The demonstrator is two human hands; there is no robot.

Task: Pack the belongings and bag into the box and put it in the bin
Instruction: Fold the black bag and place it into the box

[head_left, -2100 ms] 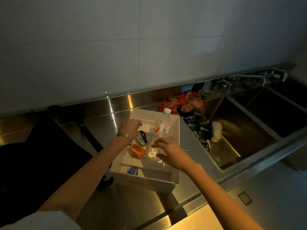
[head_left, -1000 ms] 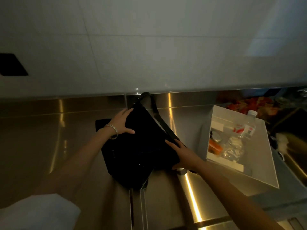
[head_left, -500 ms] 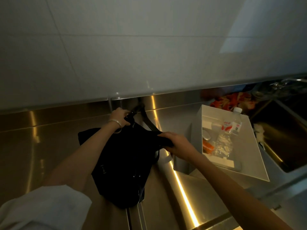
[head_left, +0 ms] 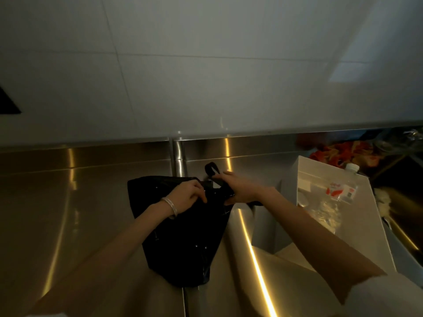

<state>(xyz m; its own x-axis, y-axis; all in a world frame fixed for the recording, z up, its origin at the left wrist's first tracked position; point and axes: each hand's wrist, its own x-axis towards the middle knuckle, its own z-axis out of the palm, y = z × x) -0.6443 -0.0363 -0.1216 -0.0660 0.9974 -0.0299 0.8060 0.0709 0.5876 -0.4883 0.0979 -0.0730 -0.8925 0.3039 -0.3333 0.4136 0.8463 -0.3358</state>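
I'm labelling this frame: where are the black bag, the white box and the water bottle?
black bag [head_left: 183, 243], head view, front panel.
white box [head_left: 370, 227], head view, right inner wall.
water bottle [head_left: 341, 189], head view, its label.

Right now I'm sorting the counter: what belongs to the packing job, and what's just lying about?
Job: black bag held by left hand and right hand; white box; water bottle.
Lying about: orange cloth; sink.

Black bag [head_left: 183, 234] crumpled on steel counter; white box [head_left: 357, 225] beside, open, bottle [head_left: 338, 191] inside.
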